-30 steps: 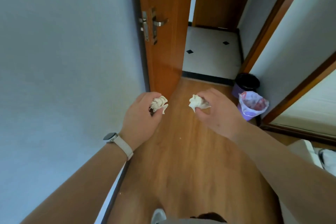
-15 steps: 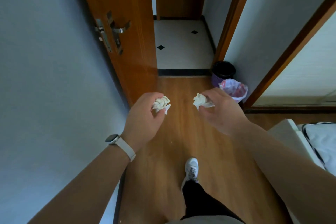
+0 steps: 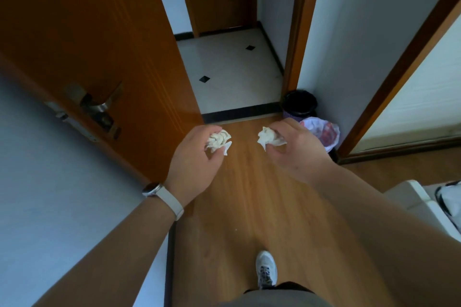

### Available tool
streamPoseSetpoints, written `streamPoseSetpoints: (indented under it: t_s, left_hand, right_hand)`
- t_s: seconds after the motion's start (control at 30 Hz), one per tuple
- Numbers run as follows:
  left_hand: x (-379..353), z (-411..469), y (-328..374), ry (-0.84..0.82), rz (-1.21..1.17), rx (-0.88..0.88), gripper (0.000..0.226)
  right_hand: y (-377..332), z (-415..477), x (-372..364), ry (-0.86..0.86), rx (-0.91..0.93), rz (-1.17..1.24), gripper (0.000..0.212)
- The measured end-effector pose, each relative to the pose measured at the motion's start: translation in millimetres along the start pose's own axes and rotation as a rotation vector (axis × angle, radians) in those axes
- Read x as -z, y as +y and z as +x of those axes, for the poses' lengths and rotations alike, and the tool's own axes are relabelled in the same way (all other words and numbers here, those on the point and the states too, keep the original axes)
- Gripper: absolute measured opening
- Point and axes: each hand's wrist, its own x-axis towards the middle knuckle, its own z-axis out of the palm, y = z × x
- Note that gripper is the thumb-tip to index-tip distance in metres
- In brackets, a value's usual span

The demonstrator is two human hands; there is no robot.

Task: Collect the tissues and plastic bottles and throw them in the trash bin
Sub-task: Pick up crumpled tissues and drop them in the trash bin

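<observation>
Head view: the left hand is closing its grip round a crumpled white paper tissue, which is sticking out past the thumb and fingertips, toward the right hand. That hand's grip is pinching a second crumpled white tissue, its tapered end pointing down and left. Both wads are roundish, hanging apart above the brown wooden floor. Just beyond the right hand, a black-lined purple bin and a bin lined with a white-and-pink bag are standing by the wall.
</observation>
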Motion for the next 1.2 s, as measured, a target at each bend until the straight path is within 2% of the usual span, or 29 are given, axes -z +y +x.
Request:
streamPoseSetpoints:
  t_s: [0.27,0.57,0.8,0.9,1.2]
  left_hand:
    - [-23.1,82.2,3.8,-0.040,-0.054,-0.056,0.037]
    - [-48.2,175.6,-41.6,-0.102,-0.119,-0.134,0.037]
    - [-57.6,301.4,-80.9,-0.134,-0.213,-0.336,0.035]
    - [-58.7,354.8,-98.8,-0.130,-0.213,-0.441,0.033]
    - [-78.1,438.8,-114.1,-0.180,-0.305,-0.552,0.033]
  right_hand:
    - [34.1,58.7,8.8,0.062,-0.069,-0.050,0.035]
    - [54.9,125.2,-16.0,0.076,-0.180,-0.108,0.034]
    - [53.0,208.5,-36.1,0.127,-0.350,-0.187,0.036]
    - [49.1,246.0,-42.7,0.147,-0.368,-0.208,0.035]
    - [56.6,296.7,-53.4,0.234,-0.496,-0.250,0.032]
